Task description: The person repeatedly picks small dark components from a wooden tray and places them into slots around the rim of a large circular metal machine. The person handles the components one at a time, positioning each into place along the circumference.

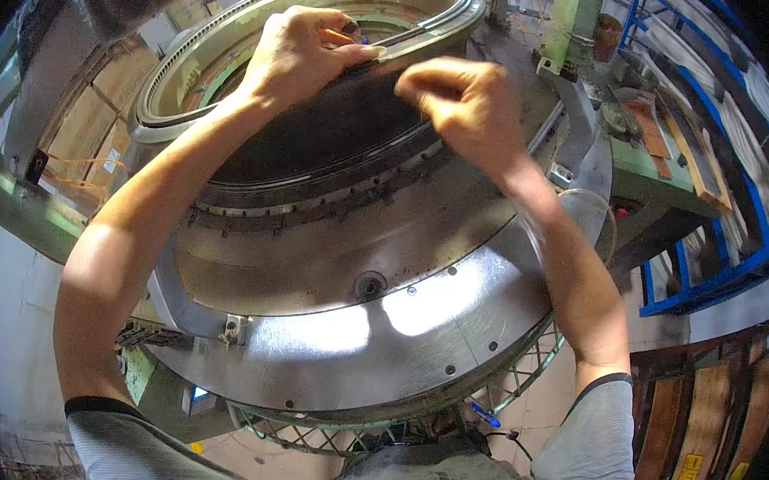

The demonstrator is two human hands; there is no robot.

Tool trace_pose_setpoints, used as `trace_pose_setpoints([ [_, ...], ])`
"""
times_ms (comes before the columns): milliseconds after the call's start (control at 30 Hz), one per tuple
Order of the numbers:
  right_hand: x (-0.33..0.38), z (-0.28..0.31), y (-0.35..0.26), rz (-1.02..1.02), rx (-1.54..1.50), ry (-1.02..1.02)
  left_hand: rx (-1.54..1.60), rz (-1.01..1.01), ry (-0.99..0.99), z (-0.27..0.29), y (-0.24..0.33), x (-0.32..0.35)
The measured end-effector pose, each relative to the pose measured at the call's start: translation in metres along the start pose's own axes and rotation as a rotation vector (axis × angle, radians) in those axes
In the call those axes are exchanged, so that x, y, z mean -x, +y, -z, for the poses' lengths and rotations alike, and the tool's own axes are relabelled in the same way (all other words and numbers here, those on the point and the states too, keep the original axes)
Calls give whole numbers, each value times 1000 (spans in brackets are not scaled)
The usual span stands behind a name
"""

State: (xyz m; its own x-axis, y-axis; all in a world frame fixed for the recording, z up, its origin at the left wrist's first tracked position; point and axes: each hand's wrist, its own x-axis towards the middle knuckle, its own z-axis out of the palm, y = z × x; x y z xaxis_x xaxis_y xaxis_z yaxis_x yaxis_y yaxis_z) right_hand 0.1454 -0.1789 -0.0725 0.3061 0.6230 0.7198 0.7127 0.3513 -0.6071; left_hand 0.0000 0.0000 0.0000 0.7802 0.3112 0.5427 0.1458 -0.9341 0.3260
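A worker's left hand (298, 57), thumb and fingers drawn nearly together, meets the near edge of a pale ring (167, 93), any hold unclear; the right hand (471, 106), blurred and half curled, is just to its right, its contents impossible to tell; below the ring lies a dark drum (319, 147), then a shiny flange (291, 369); a blue rack (761, 253) stands at far right.

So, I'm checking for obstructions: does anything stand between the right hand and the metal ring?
Nothing visible does: a gap shows between the blurred right hand and the metal ring, though depth is hard to judge. The left hand is at the ring, left of that gap.
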Motion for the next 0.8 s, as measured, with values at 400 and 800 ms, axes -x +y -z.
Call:
trace_pose_setpoints([
  [400, 23, -52, 58, -202, 723, -373, -26, -11, -4, 12, -17, 16],
  [800, 14, 14, 70, -543, 92, -151, -7, -60, -207, 49, -56, 35],
])
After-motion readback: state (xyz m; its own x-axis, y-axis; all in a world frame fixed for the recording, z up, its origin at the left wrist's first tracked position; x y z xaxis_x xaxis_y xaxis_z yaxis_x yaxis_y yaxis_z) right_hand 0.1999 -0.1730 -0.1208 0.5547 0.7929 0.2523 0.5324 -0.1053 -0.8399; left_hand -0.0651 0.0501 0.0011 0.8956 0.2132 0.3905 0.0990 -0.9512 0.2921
